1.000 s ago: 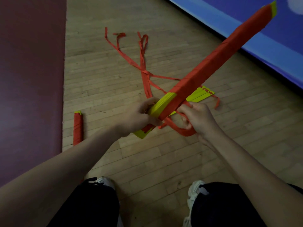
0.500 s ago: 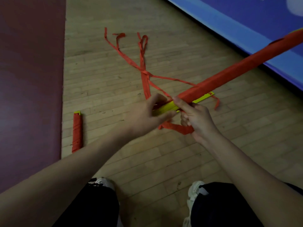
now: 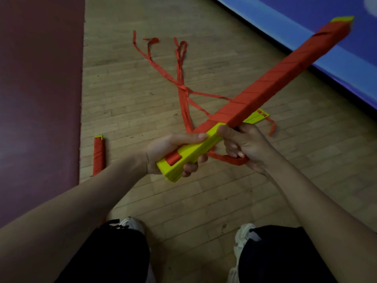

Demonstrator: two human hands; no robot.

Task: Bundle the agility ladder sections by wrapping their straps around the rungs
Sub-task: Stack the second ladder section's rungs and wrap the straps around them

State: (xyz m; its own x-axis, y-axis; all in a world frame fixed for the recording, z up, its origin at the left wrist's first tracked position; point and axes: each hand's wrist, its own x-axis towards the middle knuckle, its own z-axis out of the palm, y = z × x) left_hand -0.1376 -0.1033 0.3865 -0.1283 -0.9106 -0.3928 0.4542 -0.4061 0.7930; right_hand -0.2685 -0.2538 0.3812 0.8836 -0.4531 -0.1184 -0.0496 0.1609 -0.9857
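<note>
A stack of yellow ladder rungs (image 3: 193, 154), wound in red strap (image 3: 285, 76) over most of its length, slants from centre up to the upper right. My left hand (image 3: 171, 152) grips the bare yellow near end. My right hand (image 3: 244, 146) holds the stack just beyond it, thumb on top, and its fingers pinch a loose loop of the red strap (image 3: 226, 159) under the rungs. More loose red straps (image 3: 181, 78) trail across the wooden floor behind. Another set of yellow rungs (image 3: 258, 116) lies on the floor, mostly hidden by the held stack.
A finished red-wrapped bundle (image 3: 99, 155) lies on the floor at the left, beside a dark maroon mat (image 3: 38, 88). A blue mat (image 3: 326, 43) borders the upper right. My knees and white shoes (image 3: 130, 223) fill the bottom.
The held stack turned about its length, showing its broad yellow side again, and its far end rose. My left hand shifted to grip the near end; my right hand brought the strap loop under.
</note>
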